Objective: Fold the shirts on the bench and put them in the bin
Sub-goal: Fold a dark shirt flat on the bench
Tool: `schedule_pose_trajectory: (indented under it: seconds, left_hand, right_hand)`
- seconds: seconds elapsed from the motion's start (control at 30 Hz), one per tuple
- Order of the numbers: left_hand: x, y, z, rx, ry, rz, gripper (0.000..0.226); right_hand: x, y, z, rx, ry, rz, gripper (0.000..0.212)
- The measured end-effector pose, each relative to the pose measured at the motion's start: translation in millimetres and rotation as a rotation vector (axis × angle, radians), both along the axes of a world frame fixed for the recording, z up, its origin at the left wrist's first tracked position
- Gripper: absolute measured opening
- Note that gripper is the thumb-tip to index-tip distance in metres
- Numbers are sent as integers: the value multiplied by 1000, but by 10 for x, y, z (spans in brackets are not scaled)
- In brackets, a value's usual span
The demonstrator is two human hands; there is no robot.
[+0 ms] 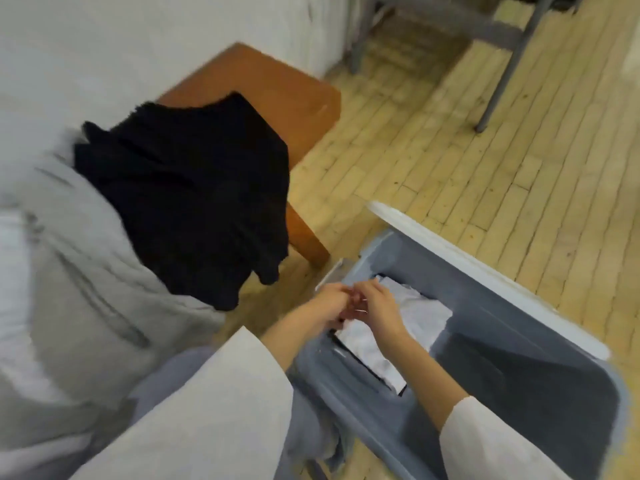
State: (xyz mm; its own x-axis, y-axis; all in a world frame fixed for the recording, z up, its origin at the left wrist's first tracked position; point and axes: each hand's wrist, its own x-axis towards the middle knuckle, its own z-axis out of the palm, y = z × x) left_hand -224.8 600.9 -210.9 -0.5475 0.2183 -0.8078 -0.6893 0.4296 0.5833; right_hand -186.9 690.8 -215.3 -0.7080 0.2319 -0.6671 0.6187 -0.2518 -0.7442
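**Next shirt is up and to the left**

Both hands are close together over the near left side of the bin. The left hand and the right hand seem to touch each other, with the fingers bent in. The picture is blurry here, so I cannot tell if they pinch something small or hold nothing at all.

Right under the hands, down inside the bin, lies a white shirt. It looks folded flat. So I think that one is done and put away.

Farther off and to the left is the black shirt. It is not folded. It lies in a heap on the near end of the bench, and its low corner hangs over the bench's edge, down toward the hands. Its long way runs from far left to near right. Part of it rests on a gray cloth, which sits even more to the left.

The left hand is nearer to the black shirt, so I think it can reach that hanging corner first. The hands must go up and left, away from the bin.

Beyond the bench are the floor and a chair.
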Motion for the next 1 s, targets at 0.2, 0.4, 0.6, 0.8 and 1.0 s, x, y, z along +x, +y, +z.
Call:
schedule_pose_trajectory:
  seconds: [0.2,0.4,0.6,0.8,1.0]
  left_hand:
    - [121,-1462,1280,102,469,354,30]
    - [653,-3181,1872,16,655,751,38]
    - [1507,-4636,1833,-337,740,886,29]
    - [1973,-5381,1514,-412,566,816,42]
    - [1800,-5578,1297,-501,588,871,53]
  right_hand:
    - [-270,-1310,1317,-81,321,370,24]
    - [-9,-2915,2162,-170,366,684,8]
    - [419,-4389,2292,-45,261,982,13]
    - [666,-5269,2001,193,198,1204,2]
    - [687,-5649,1770,533,303,1266,17]
